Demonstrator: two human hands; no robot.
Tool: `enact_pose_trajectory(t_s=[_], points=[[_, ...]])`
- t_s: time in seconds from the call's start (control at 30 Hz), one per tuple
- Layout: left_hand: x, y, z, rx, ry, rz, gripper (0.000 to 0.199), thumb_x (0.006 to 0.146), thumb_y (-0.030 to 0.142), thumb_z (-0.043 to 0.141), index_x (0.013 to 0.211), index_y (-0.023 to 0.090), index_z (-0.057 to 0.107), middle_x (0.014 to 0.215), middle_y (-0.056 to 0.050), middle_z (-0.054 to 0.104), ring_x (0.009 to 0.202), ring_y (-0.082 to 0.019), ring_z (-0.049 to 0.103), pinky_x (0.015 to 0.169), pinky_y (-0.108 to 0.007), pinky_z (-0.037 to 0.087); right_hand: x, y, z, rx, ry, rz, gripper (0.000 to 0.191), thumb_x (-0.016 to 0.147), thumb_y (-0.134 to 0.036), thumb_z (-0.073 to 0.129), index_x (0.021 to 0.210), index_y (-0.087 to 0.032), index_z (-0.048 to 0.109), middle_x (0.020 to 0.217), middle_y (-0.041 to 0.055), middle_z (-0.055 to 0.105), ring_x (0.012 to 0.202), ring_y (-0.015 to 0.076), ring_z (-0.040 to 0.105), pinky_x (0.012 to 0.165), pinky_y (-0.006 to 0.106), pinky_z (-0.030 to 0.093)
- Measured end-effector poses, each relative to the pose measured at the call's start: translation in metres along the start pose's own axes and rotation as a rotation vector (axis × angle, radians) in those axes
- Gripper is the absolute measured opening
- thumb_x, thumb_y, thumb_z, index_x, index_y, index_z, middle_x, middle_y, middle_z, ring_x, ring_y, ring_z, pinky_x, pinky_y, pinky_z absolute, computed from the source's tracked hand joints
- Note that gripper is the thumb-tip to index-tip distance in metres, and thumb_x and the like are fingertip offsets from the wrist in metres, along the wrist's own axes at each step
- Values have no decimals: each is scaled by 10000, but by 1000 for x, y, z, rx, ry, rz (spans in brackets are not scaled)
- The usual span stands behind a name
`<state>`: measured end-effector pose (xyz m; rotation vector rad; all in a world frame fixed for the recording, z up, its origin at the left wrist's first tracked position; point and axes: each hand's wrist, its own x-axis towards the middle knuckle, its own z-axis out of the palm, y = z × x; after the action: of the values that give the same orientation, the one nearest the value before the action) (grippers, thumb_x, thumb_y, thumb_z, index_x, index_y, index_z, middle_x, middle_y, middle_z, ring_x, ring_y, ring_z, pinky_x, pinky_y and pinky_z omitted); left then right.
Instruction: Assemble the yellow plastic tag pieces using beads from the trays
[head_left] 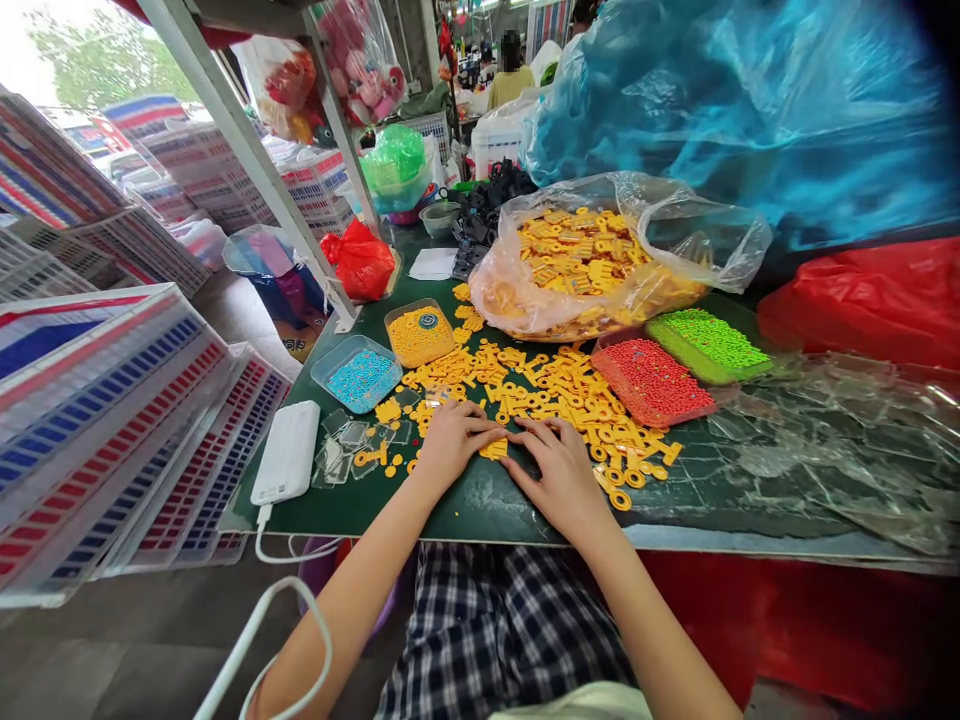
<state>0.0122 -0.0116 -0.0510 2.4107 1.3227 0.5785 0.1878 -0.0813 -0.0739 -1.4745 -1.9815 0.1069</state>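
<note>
In front of me, close to the table's near edge, a small yellow plastic piece (494,449) with a comb-like side lies between my hands. My left hand (452,440) has its fingertips closed on the left and top of this piece. The thumb and forefinger of my right hand (556,468) meet its right end, while the other fingers are slightly bent. Fingertips cover part of the piece. Loose yellow plastic parts (551,385), many with ring ends, spread just beyond both hands.
Trays of blue beads (361,378), yellow beads (420,335), red beads (654,380) and green beads (709,342) stand around the pile. Behind is a clear bag (510,290) of yellow parts. Left are clear plastic squares (349,445) and a cabled white power bank (286,452).
</note>
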Motion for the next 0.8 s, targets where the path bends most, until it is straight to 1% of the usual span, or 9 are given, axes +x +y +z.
enact_pose_trajectory(t_s=[0.1, 0.23, 0.3, 0.37, 0.57, 0.63, 0.7, 0.73, 0.8], points=[[1, 1, 0, -28, 18, 6, 203, 937, 391, 619, 983, 296, 793, 892, -26, 709, 890, -213, 592, 828, -359, 433, 0, 0, -2, 1, -14, -1, 251, 928, -381, 577, 1084, -225, 697, 1238, 78, 668, 1075, 295, 496, 949, 496, 465], [0, 2, -4, -80, 144, -38, 234, 974, 318, 555, 983, 205, 759, 905, -49, 724, 863, -207, 623, 817, -351, 452, 0, -1, -4, 7, -20, -5, 264, 931, -375, 583, 1108, -213, 693, 1246, 81, 663, 1096, 295, 494, 962, 479, 462], [-1, 4, -6, -76, 180, -43, 216, 972, 287, 542, 1026, 192, 728, 903, -54, 722, 855, -206, 632, 805, -346, 460, 0, -2, -4, 7, -17, -3, 263, 933, -375, 580, 1107, -215, 695, 1246, 80, 662, 1093, 294, 496, 962, 479, 462], [-4, 7, -8, -51, 181, -22, 205, 967, 268, 535, 1068, 203, 701, 910, -50, 720, 878, -210, 639, 823, -356, 456, 0, -2, -4, 6, -15, -3, 263, 935, -373, 575, 1115, -220, 694, 1246, 80, 661, 1096, 292, 495, 961, 479, 461], [-8, 16, -13, -93, 137, 82, 185, 964, 266, 523, 1025, 219, 691, 971, -50, 734, 915, -206, 653, 877, -369, 453, 1, -2, -4, 3, -16, -12, 267, 935, -365, 575, 1132, -224, 688, 1239, 87, 657, 1105, 295, 497, 950, 480, 464], [-1, 9, -22, -109, 147, 102, 191, 955, 286, 528, 1020, 222, 696, 972, -53, 739, 921, -209, 654, 879, -360, 463, 1, -3, -3, -1, -12, -18, 264, 932, -364, 582, 1130, -224, 689, 1235, 88, 658, 1113, 300, 498, 952, 483, 465], [13, -5, -39, -100, 198, 69, 216, 945, 324, 526, 1015, 220, 702, 974, -57, 742, 895, -209, 649, 855, -343, 476, 2, -3, -3, -3, -6, -25, 264, 931, -362, 589, 1126, -217, 690, 1227, 90, 661, 1117, 303, 503, 956, 484, 466], [23, -14, -51, -87, 245, 25, 241, 940, 342, 516, 1018, 211, 703, 970, -60, 743, 854, -204, 643, 820, -330, 483, 3, -3, -3, -3, -4, -29, 262, 929, -363, 593, 1122, -214, 691, 1223, 91, 662, 1119, 305, 506, 958, 484, 466], [47, -33, -77, -28, 350, -87, 302, 942, 355, 473, 1048, 190, 702, 1031, -71, 740, 874, -203, 633, 814, -312, 479, 3, -4, -2, -8, 2, -35, 263, 927, -363, 598, 1120, -210, 690, 1216, 94, 664, 1118, 307, 514, 961, 485, 465]])
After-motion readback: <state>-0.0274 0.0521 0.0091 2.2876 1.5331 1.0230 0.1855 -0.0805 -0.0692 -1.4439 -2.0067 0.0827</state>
